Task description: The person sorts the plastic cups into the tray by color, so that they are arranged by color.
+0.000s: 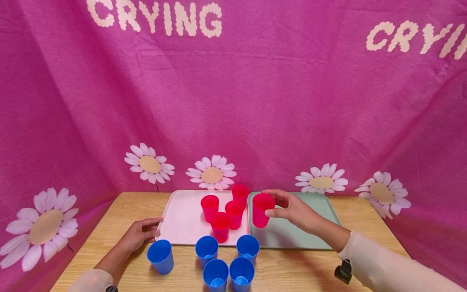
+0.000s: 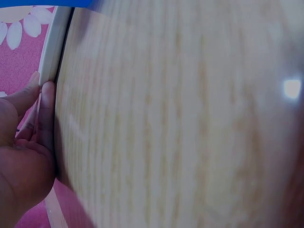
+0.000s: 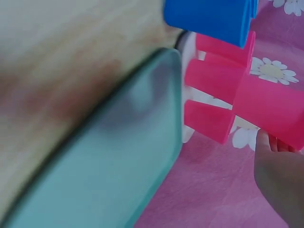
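My right hand [image 1: 297,211] grips a red cup [image 1: 262,213] by its side, thumb on the near face, over the left part of the green tray [image 1: 310,235]. The same cup [image 3: 270,107] shows large in the right wrist view. Several upright red cups [image 1: 220,227] stand grouped on the right half of the pale pink tray [image 1: 182,211]. Beside that tray's left edge, my left hand [image 1: 136,235] rests with fingers extended, its fingertips at the rim. In the left wrist view, the left hand's fingers [image 2: 46,114] lie along the tray edge [image 2: 56,42].
Several blue cups stand upright on the wooden table [image 1: 292,271] in front of the trays. One blue cup [image 1: 160,257] is apart at the left, close to the left hand. A pink cloth [image 1: 255,101] with daisies hangs behind and at both sides.
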A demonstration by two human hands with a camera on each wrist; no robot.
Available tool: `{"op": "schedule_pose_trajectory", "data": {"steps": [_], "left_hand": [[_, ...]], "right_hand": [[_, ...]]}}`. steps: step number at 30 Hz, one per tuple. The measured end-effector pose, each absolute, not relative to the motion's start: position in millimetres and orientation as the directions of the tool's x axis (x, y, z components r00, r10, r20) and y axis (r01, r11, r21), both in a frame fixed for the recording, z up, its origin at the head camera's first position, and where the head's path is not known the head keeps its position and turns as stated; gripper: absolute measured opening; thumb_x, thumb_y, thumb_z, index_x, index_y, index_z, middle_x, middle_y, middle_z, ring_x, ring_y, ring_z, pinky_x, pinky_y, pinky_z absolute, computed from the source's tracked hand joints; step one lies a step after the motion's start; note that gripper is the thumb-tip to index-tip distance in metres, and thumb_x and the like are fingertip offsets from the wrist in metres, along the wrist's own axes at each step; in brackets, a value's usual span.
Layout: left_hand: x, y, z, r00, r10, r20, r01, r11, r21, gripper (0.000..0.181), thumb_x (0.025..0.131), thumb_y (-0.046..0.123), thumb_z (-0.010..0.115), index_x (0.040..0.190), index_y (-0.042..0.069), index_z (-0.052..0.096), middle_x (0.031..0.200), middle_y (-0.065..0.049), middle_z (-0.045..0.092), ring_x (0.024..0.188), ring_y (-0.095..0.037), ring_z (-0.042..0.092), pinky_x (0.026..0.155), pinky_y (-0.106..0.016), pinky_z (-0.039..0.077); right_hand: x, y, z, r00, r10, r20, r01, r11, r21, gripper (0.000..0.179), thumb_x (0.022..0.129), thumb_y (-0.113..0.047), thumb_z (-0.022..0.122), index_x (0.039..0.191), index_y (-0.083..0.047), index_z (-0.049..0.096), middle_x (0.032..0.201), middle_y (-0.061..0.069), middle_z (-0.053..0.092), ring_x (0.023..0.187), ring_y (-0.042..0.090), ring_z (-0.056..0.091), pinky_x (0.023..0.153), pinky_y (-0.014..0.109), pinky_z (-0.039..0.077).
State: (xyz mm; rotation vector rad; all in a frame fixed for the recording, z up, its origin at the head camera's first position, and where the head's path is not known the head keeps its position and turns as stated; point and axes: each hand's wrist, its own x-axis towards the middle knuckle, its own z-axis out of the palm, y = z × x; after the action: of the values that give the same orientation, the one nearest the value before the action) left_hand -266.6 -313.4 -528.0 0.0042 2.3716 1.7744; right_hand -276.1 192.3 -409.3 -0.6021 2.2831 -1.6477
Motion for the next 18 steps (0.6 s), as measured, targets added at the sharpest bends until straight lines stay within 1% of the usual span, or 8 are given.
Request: {"op": "schedule_pose_trajectory", "data": {"steps": [6,10,11,15,18], "left_hand": [[-266.4,-313.0,-527.3,-0.985,0.104,-0.137,-0.1,0.301,0.948,0.054,0.095,-0.006,0.067,0.145,-0.012,0.048,0.101,-0.008,0.067,0.084,-0.012,0.068,0.074,-0.026,0.062],[-266.6,-312.7,-526.3,-0.985,0.104,-0.136,-0.098,0.304,0.947,0.054,0.095,-0.006,0.067,0.145,-0.012,0.047,0.1,-0.009,0.066,0.084,-0.013,0.067,0.074,-0.025,0.062],[-266.5,-312.4,-526.0,-0.985,0.098,-0.139,-0.103,0.305,0.947,0.054,0.095,-0.006,0.067,0.144,-0.012,0.048,0.1,-0.009,0.066,0.084,-0.013,0.067,0.074,-0.025,0.062],[-266.8,-312.3,-526.0,-0.984,0.089,-0.152,-0.117,0.31,0.943,0.054,0.095,-0.005,0.068,0.145,-0.011,0.049,0.101,-0.009,0.066,0.085,-0.015,0.067,0.074,-0.026,0.062],[-267.0,-312.6,-527.0,-0.984,0.091,-0.155,-0.12,0.307,0.944,0.054,0.095,-0.005,0.068,0.145,-0.011,0.049,0.101,-0.009,0.066,0.085,-0.015,0.067,0.074,-0.026,0.062]], "right_hand": [[-301.1,162.6,-398.1,-0.88,-0.474,0.04,-0.182,0.258,-0.949,0.072,0.091,-0.024,0.08,0.153,-0.006,0.047,0.138,0.015,0.062,0.127,0.033,0.059,0.095,0.042,0.059],[-316.8,142.4,-392.9,-0.882,-0.469,0.046,-0.189,0.263,-0.946,0.072,0.091,-0.023,0.08,0.153,-0.006,0.048,0.14,0.016,0.061,0.129,0.034,0.058,0.099,0.045,0.057],[-320.8,137.5,-392.0,-0.885,-0.463,0.046,-0.192,0.274,-0.942,0.072,0.091,-0.024,0.081,0.153,-0.007,0.048,0.14,0.015,0.061,0.128,0.033,0.058,0.099,0.045,0.057],[-335.9,117.5,-390.4,-0.89,-0.453,0.058,-0.2,0.273,-0.941,0.071,0.09,-0.021,0.081,0.152,-0.006,0.049,0.139,0.016,0.061,0.125,0.033,0.059,0.101,0.05,0.056],[-345.1,103.2,-389.7,-0.895,-0.442,0.064,-0.198,0.264,-0.944,0.07,0.091,-0.019,0.08,0.152,-0.004,0.048,0.14,0.019,0.06,0.126,0.035,0.059,0.102,0.05,0.055]]}}
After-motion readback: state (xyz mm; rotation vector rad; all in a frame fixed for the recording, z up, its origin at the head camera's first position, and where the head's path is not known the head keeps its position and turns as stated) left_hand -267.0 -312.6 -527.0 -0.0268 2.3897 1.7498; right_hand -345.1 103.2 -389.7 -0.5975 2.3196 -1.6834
